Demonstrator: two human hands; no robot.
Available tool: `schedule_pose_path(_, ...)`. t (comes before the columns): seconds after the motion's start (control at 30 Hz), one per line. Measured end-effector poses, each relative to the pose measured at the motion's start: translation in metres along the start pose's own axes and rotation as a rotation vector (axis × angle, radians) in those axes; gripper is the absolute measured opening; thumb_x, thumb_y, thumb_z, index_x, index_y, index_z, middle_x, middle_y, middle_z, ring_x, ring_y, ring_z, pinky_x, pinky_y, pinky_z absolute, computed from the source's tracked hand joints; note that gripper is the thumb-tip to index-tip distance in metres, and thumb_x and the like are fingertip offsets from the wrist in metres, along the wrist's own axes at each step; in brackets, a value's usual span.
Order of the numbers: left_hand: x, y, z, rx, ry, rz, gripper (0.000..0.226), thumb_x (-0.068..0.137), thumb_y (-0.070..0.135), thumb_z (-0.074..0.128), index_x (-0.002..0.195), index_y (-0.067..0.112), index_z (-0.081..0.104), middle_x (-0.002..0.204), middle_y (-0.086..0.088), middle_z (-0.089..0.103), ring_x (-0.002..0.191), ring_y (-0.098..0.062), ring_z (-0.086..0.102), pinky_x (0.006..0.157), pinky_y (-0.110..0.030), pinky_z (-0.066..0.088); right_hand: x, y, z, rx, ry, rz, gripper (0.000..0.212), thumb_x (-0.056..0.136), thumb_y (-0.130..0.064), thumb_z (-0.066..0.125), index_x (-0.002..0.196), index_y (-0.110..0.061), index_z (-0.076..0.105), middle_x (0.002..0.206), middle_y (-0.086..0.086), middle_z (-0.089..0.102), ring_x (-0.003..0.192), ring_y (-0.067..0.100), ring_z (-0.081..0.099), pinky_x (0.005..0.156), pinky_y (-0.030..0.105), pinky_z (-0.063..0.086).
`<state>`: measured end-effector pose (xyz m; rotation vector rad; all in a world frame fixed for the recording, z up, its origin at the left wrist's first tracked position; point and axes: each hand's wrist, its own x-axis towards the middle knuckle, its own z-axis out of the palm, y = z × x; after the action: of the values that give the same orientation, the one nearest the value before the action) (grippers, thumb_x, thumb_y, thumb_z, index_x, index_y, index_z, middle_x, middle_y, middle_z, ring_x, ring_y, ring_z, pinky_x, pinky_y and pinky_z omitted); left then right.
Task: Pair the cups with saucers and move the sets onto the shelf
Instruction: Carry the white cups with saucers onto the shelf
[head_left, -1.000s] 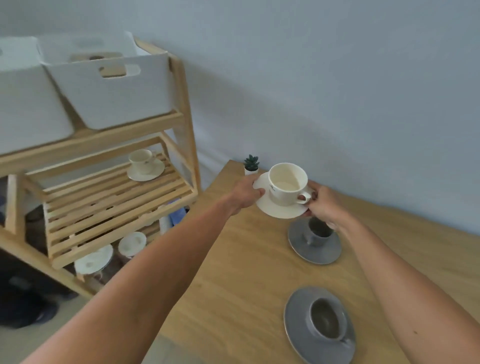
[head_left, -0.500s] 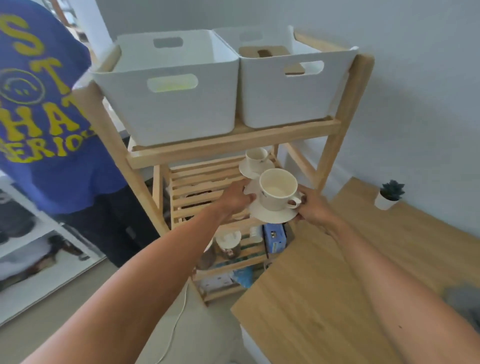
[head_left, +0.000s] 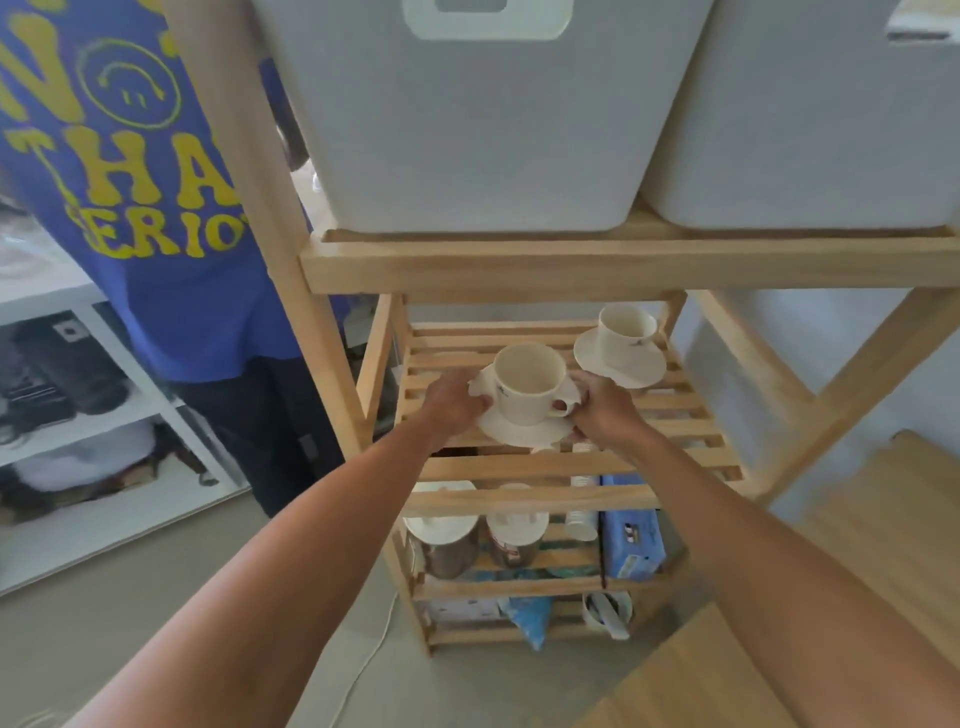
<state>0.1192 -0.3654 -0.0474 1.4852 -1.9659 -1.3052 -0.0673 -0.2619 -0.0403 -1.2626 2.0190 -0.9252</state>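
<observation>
Head view, both hands (head_left: 530, 410) gripping cup (head_left: 527, 382) and saucer (head_left: 524, 430), now over shelf (head_left: 670, 410)

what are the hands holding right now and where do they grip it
Both hands hold a cream cup on its saucer: left hand at the saucer's left rim, right hand at its right rim.

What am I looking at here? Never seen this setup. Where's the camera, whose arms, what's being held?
No machine: a person wears one wide-angle camera on the head, looking down at their own arms. The left hand and right hand grip a cream saucer by its edges, with a cream cup standing on it, over the slatted middle shelf of a wooden rack. A second cup and saucer set already sits further back on the shelf. White bins fill the tier above. Another person in a blue shirt stands at the left.
</observation>
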Motion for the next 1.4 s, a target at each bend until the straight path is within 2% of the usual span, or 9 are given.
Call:
schedule_pose_path(0.1, 0.030, -0.008, 0.002, -0.007, 0.071, -0.025, 0.047, 0.092, 0.018, 0.065, 0.138, 0.016, 0.055, 0.132, -0.005, 0.058, 0.121, -0.026, 0.054, 0.103, -0.041, 0.047, 0.032, 0.005, 0.012, -0.059, 0.000, -0.005, 0.038, 0.083, -0.005, 0.069, 0.121, -0.011, 0.065, 0.094, 0.006, 0.068, 0.084, 0.024, 0.064, 0.072, 0.043, 0.060)
schedule_pose_path(0.27, 0.068, -0.015, 0.005, 0.047, 0.168, -0.049, 0.042, 0.094, 0.020, 0.061, 0.134, 0.011, 0.056, 0.134, -0.013, 0.057, 0.122, -0.031, 0.054, 0.105, -0.045, 0.046, 0.077, 0.010, 0.031, -0.057, 0.046, -0.011, 0.039, 0.089, -0.015, 0.065, 0.127, -0.015, 0.061, 0.114, 0.012, 0.069, 0.097, 0.032, 0.069, 0.078, 0.049, 0.061)
schedule_pose_path(0.5, 0.100, -0.011, 0.002, 0.167, 0.250, -0.031, 0.041, 0.097, 0.019, 0.057, 0.136, 0.006, 0.053, 0.136, -0.016, 0.056, 0.124, -0.033, 0.054, 0.101, -0.040, 0.046, 0.107, 0.003, 0.044, -0.104, 0.104, 0.006, 0.044, 0.092, -0.022, 0.063, 0.134, -0.011, 0.055, 0.127, 0.014, 0.063, 0.111, 0.032, 0.062, 0.092, 0.044, 0.055)
schedule_pose_path(0.7, 0.113, -0.014, -0.005, 0.224, 0.282, -0.055, 0.035, 0.097, 0.020, 0.055, 0.130, 0.008, 0.057, 0.128, -0.013, 0.061, 0.113, -0.031, 0.060, 0.083, -0.035, 0.048, 0.122, -0.002, 0.050, -0.165, 0.103, 0.031, 0.048, 0.091, -0.021, 0.065, 0.135, -0.006, 0.052, 0.129, 0.017, 0.062, 0.115, 0.034, 0.061, 0.096, 0.047, 0.053)
schedule_pose_path(0.87, 0.118, -0.020, -0.008, 0.317, 0.327, -0.026, 0.030, 0.097, 0.022, 0.056, 0.121, 0.006, 0.065, 0.122, -0.013, 0.066, 0.111, -0.028, 0.061, 0.087, -0.033, 0.046, 0.123, 0.000, 0.050, -0.154, 0.087, 0.050, 0.060, 0.089, -0.018, 0.066, 0.145, -0.010, 0.047, 0.136, 0.012, 0.062, 0.125, 0.031, 0.057, 0.105, 0.045, 0.047)
schedule_pose_path(1.07, 0.101, -0.023, -0.007, 0.313, 0.386, -0.024, 0.035, 0.098, 0.027, 0.055, 0.126, 0.007, 0.060, 0.125, -0.013, 0.063, 0.113, -0.030, 0.061, 0.092, -0.037, 0.049, 0.110, 0.002, 0.043, -0.075, 0.062, 0.049, 0.051, 0.092, -0.013, 0.062, 0.142, -0.014, 0.052, 0.131, 0.006, 0.065, 0.122, 0.026, 0.060, 0.103, 0.035, 0.048)
schedule_pose_path(1.13, 0.089, -0.024, -0.007, 0.364, 0.379, -0.019, 0.034, 0.098, 0.028, 0.053, 0.126, 0.010, 0.060, 0.122, -0.014, 0.065, 0.110, -0.031, 0.062, 0.092, -0.040, 0.053, 0.095, 0.001, 0.037, -0.136, 0.048, 0.019, 0.049, 0.094, -0.016, 0.057, 0.143, -0.018, 0.052, 0.137, 0.006, 0.061, 0.125, 0.027, 0.057, 0.099, 0.033, 0.047)
schedule_pose_path(1.23, 0.061, -0.025, -0.006, 0.402, 0.360, -0.012, 0.036, 0.095, 0.029, 0.056, 0.128, 0.016, 0.059, 0.122, -0.012, 0.064, 0.111, -0.032, 0.061, 0.092, -0.045, 0.053, 0.067, 0.004, 0.030, -0.260, 0.018, -0.042, 0.054, 0.094, -0.015, 0.056, 0.147, -0.018, 0.046, 0.146, 0.014, 0.053, 0.134, 0.034, 0.049, 0.107, 0.041, 0.044)
schedule_pose_path(1.4, -0.006, -0.024, -0.001, 0.550, 0.170, 0.107, 0.054, 0.094, 0.022, 0.055, 0.145, 0.016, 0.039, 0.141, -0.016, 0.049, 0.132, -0.037, 0.044, 0.105, -0.048, 0.043, 0.005, 0.016, 0.016, -0.533, -0.113, -0.048, 0.064, 0.094, -0.028, 0.058, 0.153, -0.021, 0.035, 0.156, 0.015, 0.036, 0.144, 0.035, 0.031, 0.114, 0.047, 0.035)
